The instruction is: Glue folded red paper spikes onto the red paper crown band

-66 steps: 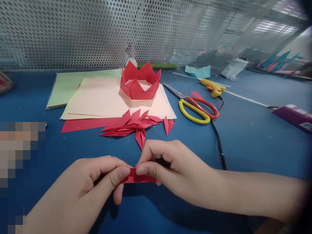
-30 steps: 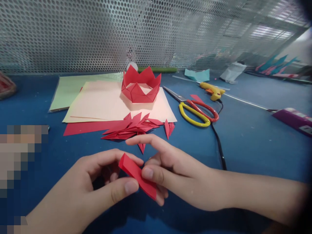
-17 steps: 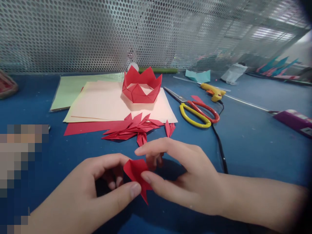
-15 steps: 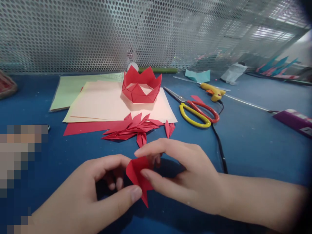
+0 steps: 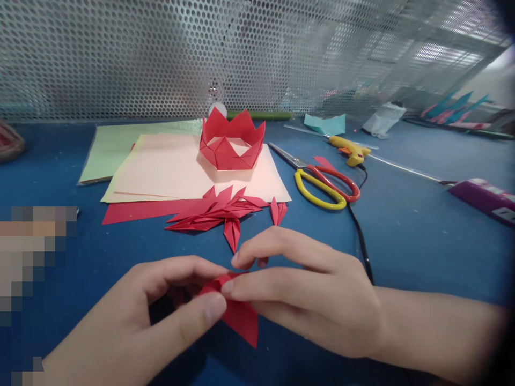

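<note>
Between my two hands is a small folded piece of red paper (image 5: 243, 320), one pointed corner hanging down toward me. My left hand (image 5: 169, 311) pinches its left side, thumb in front and fingers behind. From the right, my right hand (image 5: 309, 297) grips the paper near its upper edge, fingers laid over it and partly hiding it. Just beyond lies a pile of pointed folded red paper pieces (image 5: 217, 212), with one more folded piece (image 5: 277, 212) to its right. Behind them a red paper crown (image 5: 233, 155) stands upright on cream paper sheets (image 5: 161, 166).
Scissors (image 5: 319, 187) with red and yellow handles lie right of the sheets, near a yellow glue gun (image 5: 350, 151) and its black cord (image 5: 362, 246). A purple box (image 5: 483, 198) sits far right. Perforated metal panel (image 5: 161, 59) closes the back. Pale green sheets (image 5: 108, 150) lie left.
The red paper has been turned and pressed flatter, its lower point now farther right. My right fingers have moved over its front; the left hand keeps its pinch.
</note>
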`<state>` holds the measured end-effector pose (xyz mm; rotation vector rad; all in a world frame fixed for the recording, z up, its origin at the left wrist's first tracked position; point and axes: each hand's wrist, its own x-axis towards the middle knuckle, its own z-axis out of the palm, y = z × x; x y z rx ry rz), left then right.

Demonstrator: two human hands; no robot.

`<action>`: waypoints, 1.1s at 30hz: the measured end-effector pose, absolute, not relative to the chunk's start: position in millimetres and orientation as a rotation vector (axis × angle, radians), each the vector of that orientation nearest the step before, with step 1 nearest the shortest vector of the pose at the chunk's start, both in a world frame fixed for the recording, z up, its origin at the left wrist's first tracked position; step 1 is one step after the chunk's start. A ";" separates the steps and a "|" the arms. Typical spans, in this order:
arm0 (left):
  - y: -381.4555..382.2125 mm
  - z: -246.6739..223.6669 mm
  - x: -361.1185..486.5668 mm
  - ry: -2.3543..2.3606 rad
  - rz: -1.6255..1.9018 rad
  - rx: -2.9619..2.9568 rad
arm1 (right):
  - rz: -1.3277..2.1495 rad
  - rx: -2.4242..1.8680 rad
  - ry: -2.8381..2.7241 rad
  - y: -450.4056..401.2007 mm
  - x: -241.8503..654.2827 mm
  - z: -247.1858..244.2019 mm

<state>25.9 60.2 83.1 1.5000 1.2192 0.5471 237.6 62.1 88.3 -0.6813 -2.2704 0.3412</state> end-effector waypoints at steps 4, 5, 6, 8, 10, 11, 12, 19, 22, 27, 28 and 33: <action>61.7 79.7 26.3 1.138 0.678 1.508 | 0.451 -0.731 -2.205 61.4 233.2 89.5; 61.3 79.7 26.3 1.172 0.643 1.497 | 0.487 -0.769 -2.168 61.8 231.6 89.6; 60.8 80.1 26.3 1.217 0.617 1.483 | 0.516 -0.803 -2.135 62.4 230.1 89.6; 59.7 81.1 26.2 1.294 0.557 1.470 | 0.555 -0.832 -2.096 63.8 228.6 89.0; 58.8 81.5 26.0 1.319 0.514 1.491 | 0.571 -0.791 -2.111 64.9 229.2 88.1; 58.6 81.3 25.8 1.317 0.492 1.506 | 0.563 -0.760 -2.134 65.1 230.2 87.6; 58.4 80.7 25.6 1.311 0.473 1.520 | 0.541 -0.730 -2.168 65.1 231.6 87.1; 59.8 75.3 21.0 1.400 0.482 1.457 | 0.311 -0.619 -2.337 65.0 238.3 87.4; 61.6 78.3 21.1 1.378 0.462 1.420 | 0.274 -0.570 -2.395 67.1 238.4 88.8; 66.1 87.0 26.0 1.210 0.414 1.461 | 0.377 -0.531 -2.417 68.9 238.0 87.7; 67.0 88.1 26.8 1.195 0.406 1.477 | 0.437 -0.529 -2.394 69.1 237.4 87.1; 69.5 89.5 29.3 1.154 0.361 1.519 | 0.778 -0.552 -2.221 68.8 230.9 87.5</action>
